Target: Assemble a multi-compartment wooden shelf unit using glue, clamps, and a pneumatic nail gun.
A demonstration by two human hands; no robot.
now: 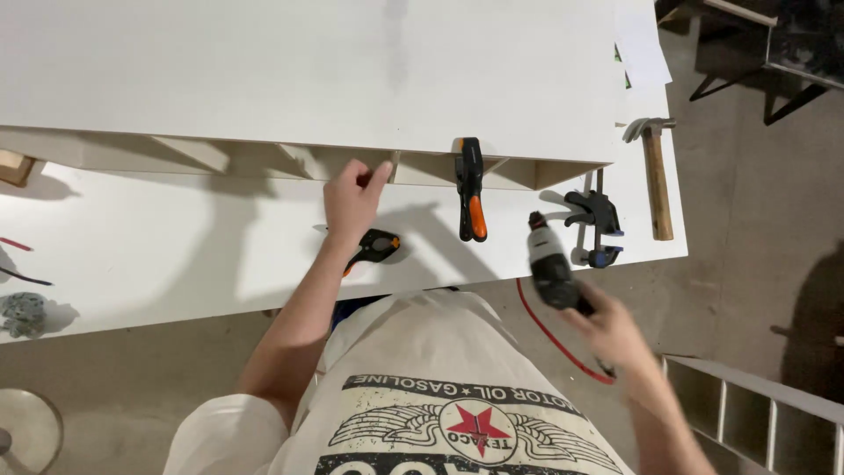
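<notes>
My left hand (352, 198) reaches up to the front edge of a white shelf unit (308, 79) lying on the white work table (158, 255), fingers touching a divider between two compartments. My right hand (611, 330) holds a black power drill (549, 264) with a red cord (549, 339), pointing toward the shelf unit, off the table's front edge. A black and orange spring clamp (470, 189) grips the unit's edge just right of my left hand.
Another black and orange clamp (375, 246) lies by my left wrist. A black and blue bar clamp (596, 227) and a wooden-handled hammer (656, 176) lie at the table's right end. A white slatted frame (756, 409) stands at lower right on the concrete floor.
</notes>
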